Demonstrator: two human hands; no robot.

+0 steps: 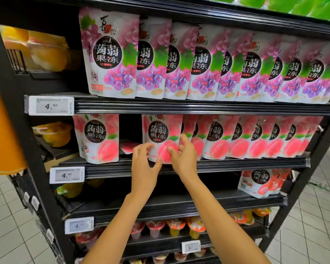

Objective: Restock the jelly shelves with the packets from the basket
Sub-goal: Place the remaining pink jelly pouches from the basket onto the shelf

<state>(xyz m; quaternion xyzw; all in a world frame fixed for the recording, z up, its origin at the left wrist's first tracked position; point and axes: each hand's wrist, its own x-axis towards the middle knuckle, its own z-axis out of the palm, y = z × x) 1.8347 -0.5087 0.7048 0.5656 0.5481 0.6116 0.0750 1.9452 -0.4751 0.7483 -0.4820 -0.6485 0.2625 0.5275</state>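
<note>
The middle shelf [179,165] carries pink peach jelly packets. Both my hands are on the front peach packet [160,132], which stands upright just right of a gap. My right hand [186,155] grips its right edge, thumb on the front and fingers behind. My left hand [143,161] curls around its lower left corner. Another peach packet [96,138] stands alone left of the gap. In the gap, a packet [128,147] lies flat further back. More peach packets [255,138] line up to the right. The basket is not in view.
Purple grape packets [179,60] fill the upper shelf. A single red packet [261,182] stands at the right of the mostly bare lower shelf [160,204]. Jelly cups [175,227] sit below, and price tags [67,175] hang on the rails. Tiled floor lies on both sides.
</note>
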